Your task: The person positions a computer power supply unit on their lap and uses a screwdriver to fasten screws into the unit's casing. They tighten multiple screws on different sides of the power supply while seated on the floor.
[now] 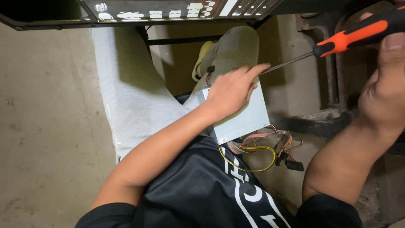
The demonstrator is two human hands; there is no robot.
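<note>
Steadiness mattered: the left hand (230, 90) lay spread flat on the grey metal box (247, 116), fingertip guiding the shaft. The right hand (386, 90) seemingly gripped the screwdriver (352, 36), best kept straight.

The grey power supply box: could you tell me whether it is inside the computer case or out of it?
Out. The grey power supply box rests on the person's lap under the left hand, its wires hanging loose.

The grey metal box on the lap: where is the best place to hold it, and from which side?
Probably by the two long side edges of the grey metal box, coming from above, as the left hand lies flat on its top. Avoid the near end: the coloured wires come out there.
</note>
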